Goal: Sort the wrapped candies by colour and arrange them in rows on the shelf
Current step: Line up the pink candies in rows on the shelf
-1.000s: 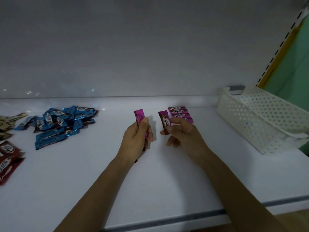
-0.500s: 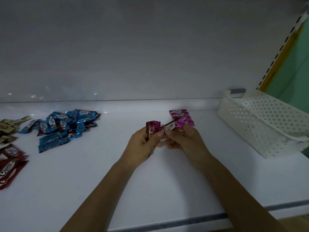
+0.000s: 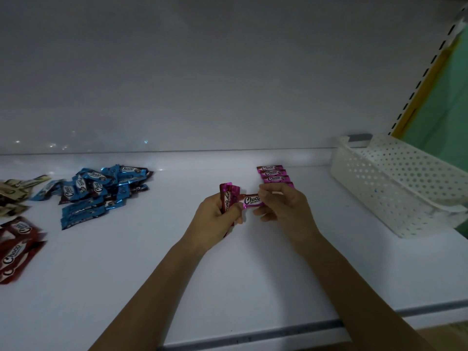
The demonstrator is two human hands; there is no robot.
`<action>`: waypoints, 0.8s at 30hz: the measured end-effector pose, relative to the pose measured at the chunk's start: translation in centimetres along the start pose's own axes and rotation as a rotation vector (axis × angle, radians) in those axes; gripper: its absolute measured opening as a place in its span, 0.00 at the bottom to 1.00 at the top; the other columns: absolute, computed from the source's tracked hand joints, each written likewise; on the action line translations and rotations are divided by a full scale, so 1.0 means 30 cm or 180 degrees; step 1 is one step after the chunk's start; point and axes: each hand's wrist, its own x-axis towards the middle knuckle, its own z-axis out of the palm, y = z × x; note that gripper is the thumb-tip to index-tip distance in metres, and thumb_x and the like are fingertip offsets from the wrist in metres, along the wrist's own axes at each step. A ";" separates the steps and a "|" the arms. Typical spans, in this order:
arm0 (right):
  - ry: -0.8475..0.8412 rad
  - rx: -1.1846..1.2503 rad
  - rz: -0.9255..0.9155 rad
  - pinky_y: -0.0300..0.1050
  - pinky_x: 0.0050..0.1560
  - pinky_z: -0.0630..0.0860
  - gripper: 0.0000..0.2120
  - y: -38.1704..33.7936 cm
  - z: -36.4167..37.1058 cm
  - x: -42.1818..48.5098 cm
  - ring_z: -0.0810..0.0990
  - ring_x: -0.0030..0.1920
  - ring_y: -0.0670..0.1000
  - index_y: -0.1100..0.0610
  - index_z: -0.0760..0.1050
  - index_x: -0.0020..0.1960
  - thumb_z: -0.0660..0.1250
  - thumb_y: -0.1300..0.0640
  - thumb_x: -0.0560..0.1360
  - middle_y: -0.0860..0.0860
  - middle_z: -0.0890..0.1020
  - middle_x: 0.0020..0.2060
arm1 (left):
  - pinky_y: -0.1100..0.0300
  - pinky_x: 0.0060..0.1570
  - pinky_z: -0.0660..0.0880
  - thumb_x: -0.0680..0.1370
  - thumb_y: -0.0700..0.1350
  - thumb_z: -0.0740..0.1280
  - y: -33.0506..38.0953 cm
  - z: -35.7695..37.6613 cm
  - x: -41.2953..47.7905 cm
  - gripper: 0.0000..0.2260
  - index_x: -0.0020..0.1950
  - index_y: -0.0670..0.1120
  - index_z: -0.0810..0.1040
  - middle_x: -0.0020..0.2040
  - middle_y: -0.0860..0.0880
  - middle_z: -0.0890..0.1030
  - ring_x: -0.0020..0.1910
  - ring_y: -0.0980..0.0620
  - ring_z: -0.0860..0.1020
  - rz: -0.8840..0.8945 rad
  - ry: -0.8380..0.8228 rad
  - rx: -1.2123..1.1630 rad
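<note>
My left hand [image 3: 215,219] grips a few pink wrapped candies [image 3: 227,196] that stand upright out of its fist. Beside it, my right hand [image 3: 283,209] pinches one pink candy [image 3: 250,200] lying sideways, its left end touching the left hand's thumb. Just behind the right hand, a short row of pink candies [image 3: 271,173] lies flat on the white shelf [image 3: 228,274]. A loose heap of blue candies [image 3: 96,191] sits at the left. Dark red candies [image 3: 17,247] and beige candies [image 3: 15,193] lie at the far left edge.
A white perforated plastic basket [image 3: 395,188] stands tilted at the right end of the shelf. The shelf's back wall rises behind everything. A grey strip runs along the shelf's front edge [image 3: 278,330].
The hands have come together. The candy in my right hand turned from upright to sideways and now touches the left hand. The left hand shows more than one candy now.
</note>
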 end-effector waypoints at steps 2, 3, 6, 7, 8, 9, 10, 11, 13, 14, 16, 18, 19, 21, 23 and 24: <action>0.0338 -0.1162 -0.0849 0.38 0.49 0.75 0.12 0.024 -0.005 0.000 0.79 0.48 0.43 0.49 0.75 0.55 0.72 0.54 0.72 0.44 0.81 0.48 | 0.65 0.22 0.64 0.81 0.38 0.61 0.000 0.002 0.001 0.14 0.36 0.42 0.76 0.21 0.54 0.73 0.19 0.58 0.66 -0.0006 0.0098 0.0002; 0.0390 -0.1565 -0.1420 0.34 0.53 0.72 0.15 0.029 -0.006 -0.004 0.76 0.51 0.41 0.49 0.75 0.57 0.72 0.51 0.71 0.42 0.79 0.51 | 0.66 0.22 0.63 0.81 0.38 0.60 -0.001 0.002 0.003 0.14 0.35 0.42 0.75 0.21 0.54 0.73 0.19 0.58 0.66 -0.0021 0.0139 -0.0008; 0.0086 -0.2129 -0.2221 0.45 0.56 0.72 0.17 0.041 -0.005 -0.015 0.76 0.52 0.44 0.50 0.75 0.58 0.70 0.50 0.70 0.42 0.78 0.51 | 0.67 0.22 0.63 0.81 0.38 0.60 -0.003 0.002 0.003 0.15 0.35 0.42 0.74 0.21 0.54 0.72 0.18 0.58 0.65 -0.0019 0.0158 -0.0043; -0.0004 -0.2261 -0.2220 0.50 0.53 0.75 0.16 0.052 -0.002 -0.011 0.77 0.50 0.46 0.51 0.76 0.57 0.70 0.52 0.70 0.43 0.79 0.49 | 0.66 0.22 0.63 0.81 0.38 0.60 -0.005 0.001 0.004 0.15 0.35 0.41 0.74 0.21 0.54 0.71 0.19 0.57 0.65 -0.0015 0.0152 -0.0036; -0.0037 -0.2343 -0.2205 0.54 0.48 0.76 0.15 0.055 0.001 -0.009 0.78 0.47 0.47 0.52 0.77 0.56 0.70 0.54 0.70 0.44 0.80 0.47 | 0.66 0.22 0.63 0.81 0.39 0.60 -0.007 0.000 0.004 0.15 0.35 0.40 0.75 0.21 0.54 0.71 0.19 0.57 0.66 -0.0010 0.0138 -0.0032; -0.0038 -0.2357 -0.2189 0.55 0.46 0.77 0.13 0.060 0.001 -0.004 0.78 0.46 0.48 0.53 0.78 0.55 0.70 0.56 0.70 0.45 0.81 0.46 | 0.66 0.22 0.64 0.81 0.39 0.61 -0.010 -0.001 0.005 0.15 0.35 0.40 0.75 0.21 0.54 0.71 0.19 0.57 0.66 -0.0003 0.0120 -0.0003; -0.0020 -0.2343 -0.2171 0.55 0.45 0.77 0.12 0.060 -0.001 -0.001 0.79 0.45 0.49 0.54 0.79 0.54 0.70 0.58 0.70 0.46 0.81 0.45 | 0.66 0.23 0.64 0.81 0.40 0.61 -0.013 0.000 0.006 0.14 0.35 0.41 0.75 0.22 0.54 0.72 0.19 0.57 0.66 0.0012 0.0115 0.0054; -0.0002 -0.2332 -0.2143 0.55 0.45 0.77 0.12 0.054 -0.002 -0.001 0.79 0.45 0.49 0.54 0.79 0.53 0.70 0.59 0.70 0.46 0.82 0.45 | 0.65 0.23 0.65 0.81 0.41 0.61 -0.014 0.002 0.006 0.14 0.36 0.41 0.76 0.22 0.53 0.72 0.20 0.57 0.67 0.0026 0.0115 0.0142; 0.0193 -0.2538 -0.2094 0.54 0.48 0.77 0.12 0.046 -0.017 -0.002 0.79 0.47 0.52 0.53 0.80 0.52 0.70 0.60 0.69 0.48 0.82 0.47 | 0.65 0.24 0.65 0.81 0.41 0.61 -0.011 0.005 0.004 0.13 0.38 0.43 0.77 0.23 0.53 0.73 0.21 0.56 0.67 0.0019 0.0152 0.0228; 0.0424 -0.2804 -0.2046 0.53 0.49 0.76 0.13 0.044 -0.033 0.001 0.79 0.49 0.55 0.53 0.80 0.52 0.70 0.61 0.68 0.49 0.82 0.48 | 0.66 0.24 0.65 0.81 0.40 0.60 -0.010 0.006 0.004 0.12 0.40 0.44 0.77 0.24 0.54 0.74 0.21 0.57 0.67 -0.0013 0.0201 0.0153; 0.0813 -0.3523 -0.1591 0.53 0.54 0.70 0.14 0.039 -0.072 0.007 0.76 0.57 0.58 0.52 0.81 0.53 0.69 0.62 0.69 0.52 0.80 0.55 | 0.66 0.23 0.64 0.82 0.38 0.59 -0.006 0.007 0.005 0.11 0.42 0.44 0.77 0.24 0.55 0.75 0.21 0.58 0.67 -0.0093 0.0342 -0.0072; 0.0720 -0.3975 -0.0806 0.51 0.63 0.61 0.16 0.036 -0.101 0.000 0.66 0.68 0.55 0.48 0.78 0.61 0.64 0.60 0.75 0.51 0.73 0.66 | 0.66 0.23 0.63 0.81 0.38 0.60 -0.003 0.007 0.004 0.10 0.42 0.43 0.77 0.24 0.55 0.75 0.21 0.57 0.66 -0.0126 0.0430 -0.0132; 0.0629 -0.4047 -0.0563 0.49 0.66 0.58 0.18 0.037 -0.109 -0.002 0.62 0.70 0.53 0.47 0.75 0.64 0.62 0.58 0.76 0.50 0.69 0.69 | 0.65 0.23 0.63 0.81 0.39 0.60 -0.004 0.007 0.004 0.10 0.42 0.41 0.77 0.25 0.54 0.74 0.22 0.55 0.67 -0.0123 0.0435 -0.0108; 0.0609 -0.4025 -0.0492 0.50 0.65 0.59 0.20 0.035 -0.111 -0.008 0.64 0.69 0.53 0.49 0.74 0.66 0.62 0.60 0.75 0.51 0.71 0.67 | 0.63 0.24 0.64 0.81 0.41 0.61 -0.010 0.007 0.007 0.11 0.43 0.37 0.77 0.29 0.46 0.74 0.25 0.50 0.67 -0.0082 0.0431 -0.0047; 0.0767 -0.3942 -0.0852 0.52 0.57 0.66 0.16 0.026 -0.099 -0.009 0.73 0.59 0.57 0.53 0.80 0.58 0.65 0.62 0.72 0.53 0.78 0.56 | 0.62 0.25 0.64 0.81 0.42 0.61 -0.018 0.005 0.009 0.12 0.44 0.35 0.76 0.31 0.40 0.73 0.27 0.48 0.67 -0.0025 0.0454 -0.0016; 0.0806 -0.3934 -0.0993 0.52 0.52 0.69 0.13 0.024 -0.096 -0.008 0.76 0.53 0.58 0.54 0.82 0.53 0.65 0.62 0.71 0.54 0.80 0.50 | 0.62 0.25 0.64 0.81 0.42 0.61 -0.020 0.004 0.010 0.12 0.44 0.35 0.76 0.31 0.40 0.73 0.27 0.48 0.67 -0.0004 0.0456 -0.0016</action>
